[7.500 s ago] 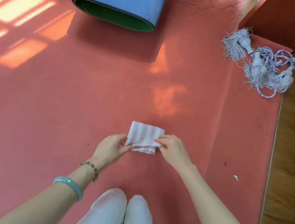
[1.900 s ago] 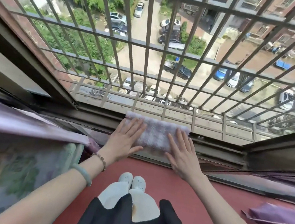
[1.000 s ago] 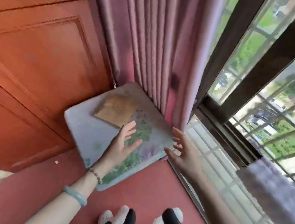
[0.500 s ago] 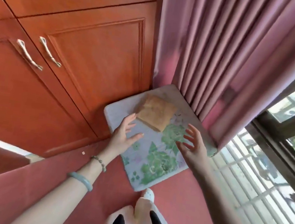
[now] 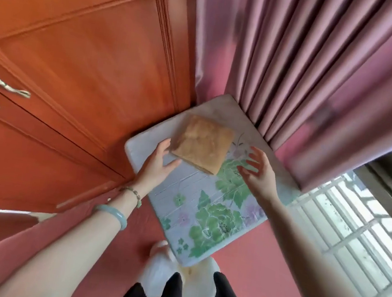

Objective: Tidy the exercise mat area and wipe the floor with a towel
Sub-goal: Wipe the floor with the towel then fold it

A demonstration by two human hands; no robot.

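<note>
A square cushion [image 5: 206, 212] with a green and lilac flower print lies on the pink floor in the corner between cupboard and curtain. A folded tan cloth [image 5: 203, 143] lies on its far part. My left hand [image 5: 160, 162] is spread, its fingertips at the cloth's left edge, palm over the cushion. My right hand [image 5: 258, 173] hovers with spread, slightly bent fingers just right of the cloth, holding nothing. The striped towel is out of view.
Red-brown wooden cupboard doors [image 5: 74, 76] with metal handles [image 5: 0, 82] fill the left. A mauve curtain [image 5: 315, 64] hangs behind the cushion. A window frame [image 5: 390, 190] and sunlit bars lie to the right. My white slippers [image 5: 166, 277] stand at the cushion's near corner.
The towel was left on the window sill. I turned left to the corner, and both hands moved in over the cushion towards the tan cloth.
</note>
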